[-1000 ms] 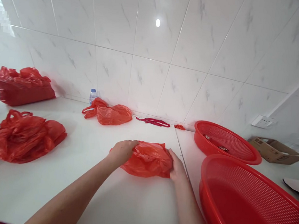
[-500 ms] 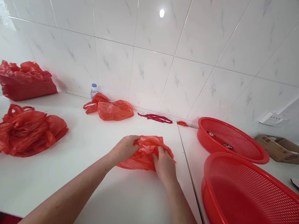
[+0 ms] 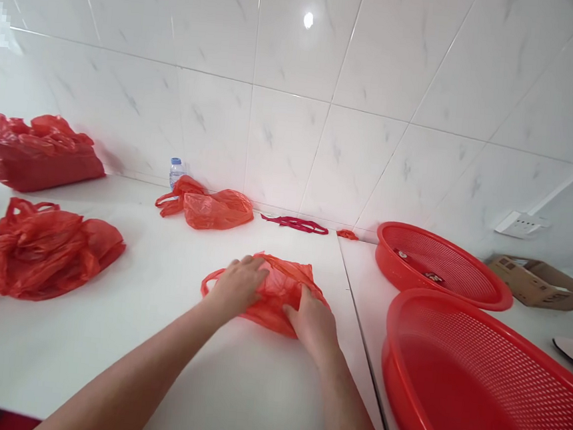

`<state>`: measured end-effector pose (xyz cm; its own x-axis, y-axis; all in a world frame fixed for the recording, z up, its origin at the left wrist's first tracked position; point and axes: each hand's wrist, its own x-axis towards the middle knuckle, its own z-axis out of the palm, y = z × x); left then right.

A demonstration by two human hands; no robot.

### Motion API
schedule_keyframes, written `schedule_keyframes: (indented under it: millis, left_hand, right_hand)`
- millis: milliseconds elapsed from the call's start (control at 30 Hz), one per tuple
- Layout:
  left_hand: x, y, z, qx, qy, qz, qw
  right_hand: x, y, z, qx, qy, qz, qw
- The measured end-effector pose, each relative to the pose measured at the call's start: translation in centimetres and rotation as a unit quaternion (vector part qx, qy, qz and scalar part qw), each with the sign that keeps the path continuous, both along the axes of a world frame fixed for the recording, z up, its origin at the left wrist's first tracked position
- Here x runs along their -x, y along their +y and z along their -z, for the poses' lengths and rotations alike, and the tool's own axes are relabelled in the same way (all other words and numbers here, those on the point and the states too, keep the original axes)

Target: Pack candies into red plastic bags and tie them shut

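Note:
A thin red plastic bag (image 3: 280, 281) lies on the white table in front of me, its mouth spread and a loop handle sticking out on the left. Over its left side rests my left hand (image 3: 240, 284), fingers stretched out and thumb apart, touching the plastic. My right hand (image 3: 314, 321) has hold of the bag's right side, thumb toward the middle; some of its fingers are hidden by the hand and the plastic.
Crumpled red bags (image 3: 52, 251) lie at left, before a full red bag (image 3: 45, 164). By the wall are another red bag (image 3: 219, 209), a bottle (image 3: 175, 172) and a dark red strap (image 3: 298, 225). Red baskets (image 3: 443, 262) and a cardboard box (image 3: 544, 284) stand right, past the table seam.
My left hand has loosened from the bag's rim and its fingers have straightened. The bag's mouth is wider and a loop handle now shows at left. My right hand stays on the right side.

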<state>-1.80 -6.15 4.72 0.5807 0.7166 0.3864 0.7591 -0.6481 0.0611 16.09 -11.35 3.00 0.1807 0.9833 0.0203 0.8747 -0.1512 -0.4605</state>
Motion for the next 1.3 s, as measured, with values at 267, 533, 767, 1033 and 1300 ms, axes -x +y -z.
schedule_keyframes:
  millis: [267,533,767,1033,1300]
  left_hand:
    - [1.9,1.3,-0.3,-0.026,0.052,-0.009,0.998]
    - [-0.7,-1.4,0.6,-0.058,0.068,0.115,0.989]
    - [0.5,-1.2,1.7,0.083,0.028,0.122,0.989]
    - [3.5,0.4,1.9,0.149,0.014,0.021,0.989]
    - [1.0,-0.6,1.6,0.029,-0.122,0.149,0.981]
  right_hand:
    - [-0.3,0.2,-0.4,-0.109,-0.004,0.039,0.993]
    - [0.1,1.8,0.9,-0.287,-0.063,-0.023,0.955]
    - [-0.9,4.3,1.2,-0.142,-0.059,-0.009,0.988]
    - [-2.2,6.1,1.2,-0.093,-0.046,0.031,0.994]
    - [-0.7,4.9,0.9,-0.223,-0.049,0.001,0.974]
